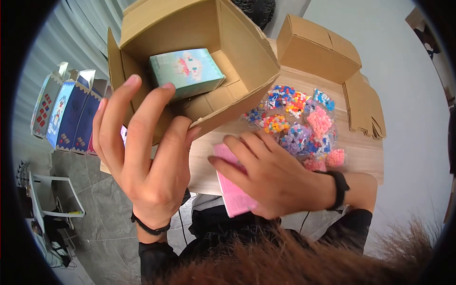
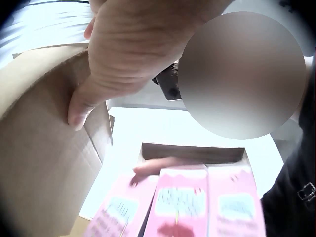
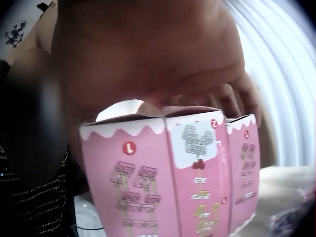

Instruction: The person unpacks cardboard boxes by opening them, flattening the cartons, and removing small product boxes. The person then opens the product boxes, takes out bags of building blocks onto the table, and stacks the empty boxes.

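Observation:
My left hand (image 1: 142, 147) holds an open cardboard box (image 1: 190, 28) tilted toward me, fingers spread on its outer wall and thumb at the lower rim. Inside lies a teal printed carton (image 1: 186, 71). The left wrist view shows the thumb (image 2: 81, 106) pressed on the cardboard box (image 2: 44, 163). My right hand (image 1: 270, 178) grips a flat pink printed carton (image 1: 230, 187) at the near edge of the wooden table (image 1: 361, 147). The right wrist view shows the pink carton (image 3: 173, 182) with white scalloped edges hanging under the fingers (image 3: 232, 98).
A heap of bagged coloured beads (image 1: 299, 126) lies on the table right of the box. A shut cardboard box (image 1: 316, 47) and flat cardboard sheets (image 1: 363, 107) sit at the far right. Several blue printed cartons (image 1: 66, 111) stand at the left, above a grey tiled floor.

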Tool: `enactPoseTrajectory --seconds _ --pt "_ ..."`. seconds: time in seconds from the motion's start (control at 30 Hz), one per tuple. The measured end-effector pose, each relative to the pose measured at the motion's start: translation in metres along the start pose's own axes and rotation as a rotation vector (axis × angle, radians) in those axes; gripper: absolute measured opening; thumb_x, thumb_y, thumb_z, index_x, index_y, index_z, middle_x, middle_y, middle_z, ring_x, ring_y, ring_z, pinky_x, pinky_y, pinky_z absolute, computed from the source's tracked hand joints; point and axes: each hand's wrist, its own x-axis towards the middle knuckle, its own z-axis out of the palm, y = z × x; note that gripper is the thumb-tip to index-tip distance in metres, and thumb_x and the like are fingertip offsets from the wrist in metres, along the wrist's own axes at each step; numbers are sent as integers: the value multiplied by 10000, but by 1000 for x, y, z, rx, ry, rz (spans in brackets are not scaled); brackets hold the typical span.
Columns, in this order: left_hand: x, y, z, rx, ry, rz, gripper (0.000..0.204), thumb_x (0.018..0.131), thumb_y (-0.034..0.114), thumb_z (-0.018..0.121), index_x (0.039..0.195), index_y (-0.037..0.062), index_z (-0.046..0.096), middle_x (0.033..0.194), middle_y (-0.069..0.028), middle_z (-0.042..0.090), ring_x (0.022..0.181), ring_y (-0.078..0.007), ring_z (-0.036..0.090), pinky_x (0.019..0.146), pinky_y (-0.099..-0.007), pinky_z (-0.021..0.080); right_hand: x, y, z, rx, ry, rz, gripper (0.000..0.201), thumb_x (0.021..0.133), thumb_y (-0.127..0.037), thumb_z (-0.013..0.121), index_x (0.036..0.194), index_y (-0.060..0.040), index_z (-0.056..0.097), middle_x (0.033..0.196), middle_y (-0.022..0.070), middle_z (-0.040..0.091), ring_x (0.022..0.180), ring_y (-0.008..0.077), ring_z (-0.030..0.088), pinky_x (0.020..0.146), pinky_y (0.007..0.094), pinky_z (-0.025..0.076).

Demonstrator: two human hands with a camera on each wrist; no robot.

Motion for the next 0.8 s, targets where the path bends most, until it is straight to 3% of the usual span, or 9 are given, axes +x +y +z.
enactPoseTrajectory --seconds 0.1,0.17,0.2,0.33,0.4,0.6,0.7,0.73,0.8 --pt "6 -5 -2 8 44 20 249 635 126 875 834 46 749 1244 -94 716 1323 -376 560 1092 -481 436 20 21 21 -48 81 -24 844 601 -261 785 1350 59 563 1248 279 537 1116 405 523 967 472 412" --pt "11 -8 -4 21 64 33 248 634 127 877 830 48 748 1253 -96 713 1324 -374 561 1086 -467 440 31 34 28 40 40 90 901 589 -241 795 1400 44 526 1327 283 499 1285 445 451 1079 534 380" --pt "13 -9 -4 19 114 19 249 632 132 879 827 49 746 1254 -97 714 1327 -370 561 1085 -460 441 36 43 36 -34 174 33 894 562 -259 779 1352 93 552 1228 288 535 1101 418 517 944 486 414" --pt "17 -16 -8 29 185 16 246 649 161 888 838 64 765 1264 -94 716 1334 -357 561 1088 -440 447 55 57 42 -65 209 83 879 553 -269 780 1324 94 563 1230 297 535 1115 430 513 941 489 414" --pt "17 -18 -7 35 204 24 234 668 180 892 844 73 782 1273 -90 715 1338 -355 558 1100 -441 448 67 58 40 -38 100 192 887 571 -284 788 1360 41 545 1362 283 492 1347 489 411 1130 602 342" --pt "17 -20 -16 46 164 23 252 660 201 887 848 76 774 1275 -96 708 1348 -380 546 1112 -450 444 77 82 74 -71 90 84 840 690 -418 819 1359 20 560 1353 284 552 1335 465 480 1165 573 334" --pt "13 -18 -23 39 139 3 270 655 214 881 859 79 767 1275 -96 703 1353 -402 536 1115 -461 443 61 82 64 -92 184 -4 836 779 -519 804 1369 18 555 1332 283 584 1310 448 521 1158 539 359" --pt "13 -15 -27 40 111 -22 273 652 211 873 863 79 761 1275 -100 700 1357 -414 528 1118 -472 443 52 81 59 -34 137 22 918 768 -544 797 1393 60 502 1358 268 534 1318 450 475 1162 600 294" --pt "9 -21 -35 54 69 53 254 653 190 882 855 100 758 1296 -96 689 1368 -409 516 1129 -469 437 27 68 27 -55 100 56 846 768 -465 817 1372 50 526 1331 260 559 1288 423 514 1125 561 356"
